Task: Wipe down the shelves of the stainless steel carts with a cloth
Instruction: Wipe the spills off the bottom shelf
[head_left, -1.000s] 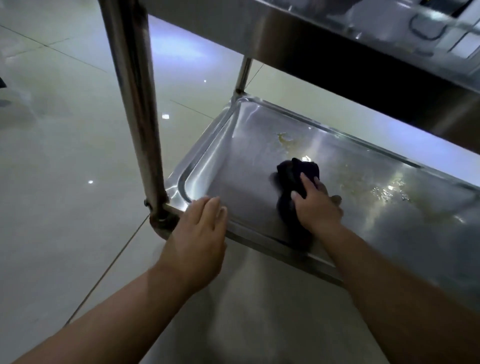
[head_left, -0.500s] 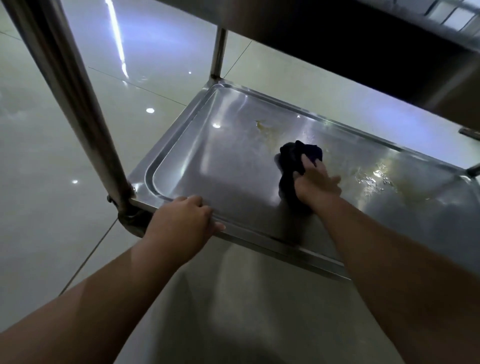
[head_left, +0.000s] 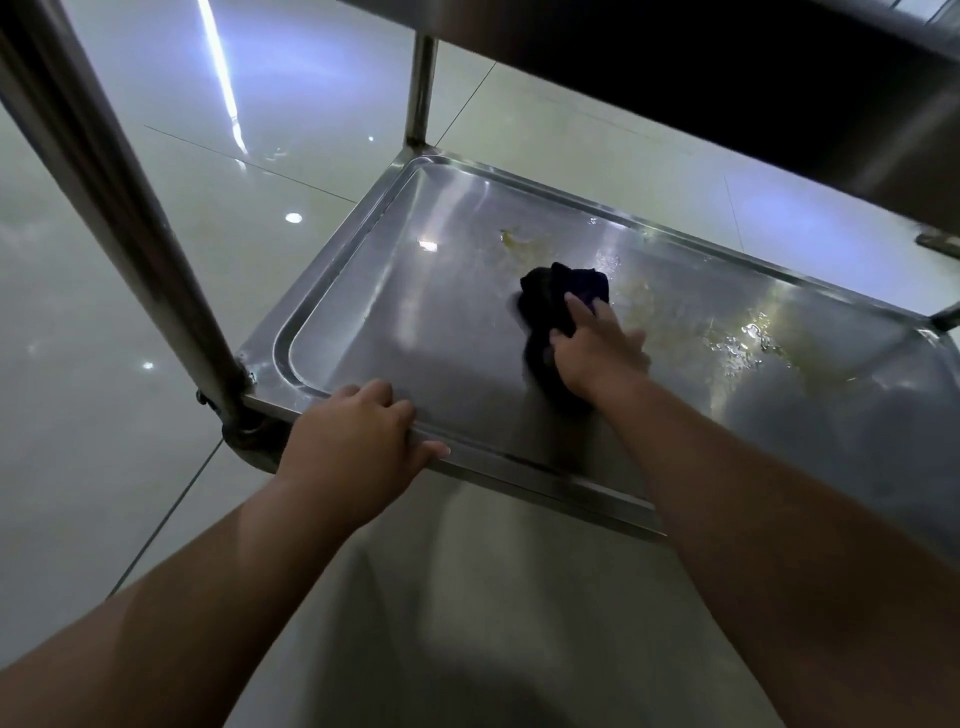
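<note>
Pressing the dark cloth (head_left: 553, 304) onto the cart's lower shelf (head_left: 415, 322), my right hand (head_left: 597, 356) grips the bunched wad, fingers curled over its top, approx mid-shelf. My left hand (head_left: 353, 441) hooks over the near rim at 7 o'clock from the cloth, fingers curled on the metal edge, just beside the corner post (head_left: 130, 208), bracing the cart.

Risks, as I judge them:
- **Smearing:** Yellowish residue (head_left: 514, 241) sits just past the cloth at 11 o'clock, and a glistening wet patch (head_left: 748, 340) lies well off at 3 o'clock. A wadded cloth gives little flat contact, so a fast pass could smear grease over the cleaner-looking L half instead of lifting it.
- **Spill:** Shoving hard toward 3 o'clock might drive liquid over the rim onto the glossy floor (head_left: 130, 441), a slip hazard.
- **Knocks:** The upper shelf (head_left: 727, 67) hangs close overhead at 1 o'clock. Reaching deeper, my forearm or head could hit its edge.
- **Rolling:** Wheels aren't in view, so I can't tell if the cart rolls. If it does, a strong stroke could push it away despite my L grip.
- **Rim edge:** Can't tell whether it's sharp, so sliding my L fingers along it risks a nick.
</note>
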